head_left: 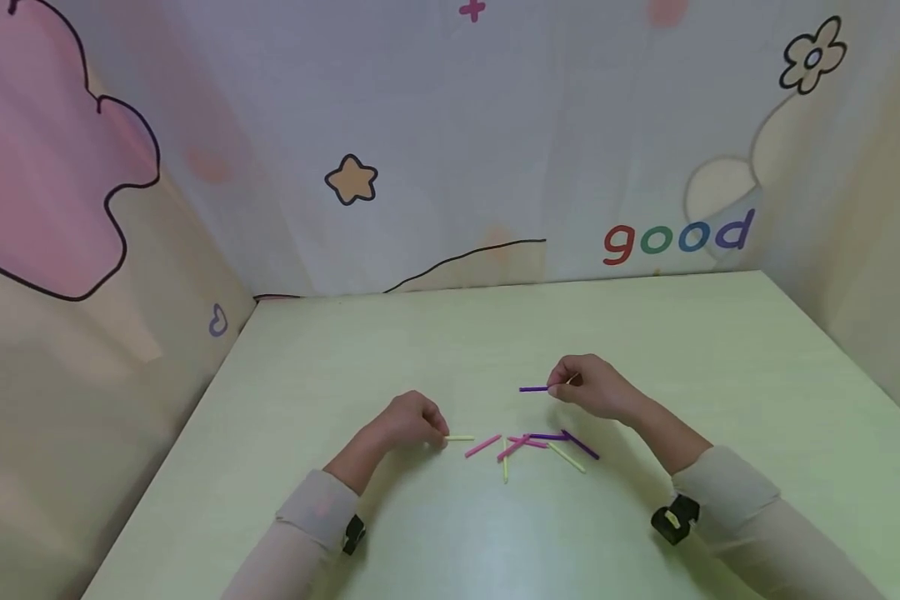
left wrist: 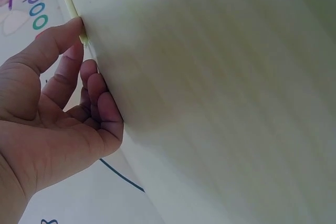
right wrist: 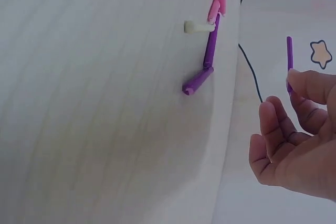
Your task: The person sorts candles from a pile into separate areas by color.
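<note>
My left hand (head_left: 412,419) pinches one end of a short pale yellow stick (head_left: 461,437) at the tabletop, thumb against forefinger; the left wrist view shows this yellow stick (left wrist: 71,4) poking past the fingertips. Farther right, my right hand (head_left: 592,387) holds a purple stick (head_left: 532,389) up off the table, its free end pointing left. Between the hands lies a loose group: a separate pink stick (head_left: 483,446), crossed pink sticks (head_left: 512,450), a yellow stick (head_left: 506,469) under them, another yellow stick (head_left: 567,458), and two purple sticks (head_left: 583,447) meeting at their ends.
The pale green table (head_left: 450,533) extends around the sticks to a back edge against a printed cloth wall (head_left: 450,150). Cloth also hangs at both sides. Dark straps with small devices (head_left: 675,518) sit on both forearms.
</note>
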Demonstrator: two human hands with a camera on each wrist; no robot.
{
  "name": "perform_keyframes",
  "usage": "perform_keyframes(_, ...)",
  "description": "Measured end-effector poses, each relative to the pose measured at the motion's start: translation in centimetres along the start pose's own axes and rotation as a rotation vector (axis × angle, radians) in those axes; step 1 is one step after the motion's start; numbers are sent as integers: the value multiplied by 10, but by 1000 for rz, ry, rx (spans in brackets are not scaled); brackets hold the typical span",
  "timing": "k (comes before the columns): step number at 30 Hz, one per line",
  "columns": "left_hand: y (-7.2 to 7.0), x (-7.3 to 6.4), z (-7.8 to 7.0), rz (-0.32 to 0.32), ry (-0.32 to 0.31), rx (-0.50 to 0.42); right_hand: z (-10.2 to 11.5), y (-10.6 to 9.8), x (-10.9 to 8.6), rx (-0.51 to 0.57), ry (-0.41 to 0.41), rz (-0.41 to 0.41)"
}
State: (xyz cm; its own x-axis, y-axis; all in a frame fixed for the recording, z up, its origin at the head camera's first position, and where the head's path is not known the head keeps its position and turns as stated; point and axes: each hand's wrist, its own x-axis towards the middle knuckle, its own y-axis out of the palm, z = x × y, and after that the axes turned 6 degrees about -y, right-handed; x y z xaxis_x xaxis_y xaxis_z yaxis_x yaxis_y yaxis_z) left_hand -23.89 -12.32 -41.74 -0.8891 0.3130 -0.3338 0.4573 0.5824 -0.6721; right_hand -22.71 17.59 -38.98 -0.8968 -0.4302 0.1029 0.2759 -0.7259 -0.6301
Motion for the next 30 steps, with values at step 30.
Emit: perform_keyframes(30, -4, 4, 2, 35, -5, -3, -38, 1, 69, -47, 123, -108)
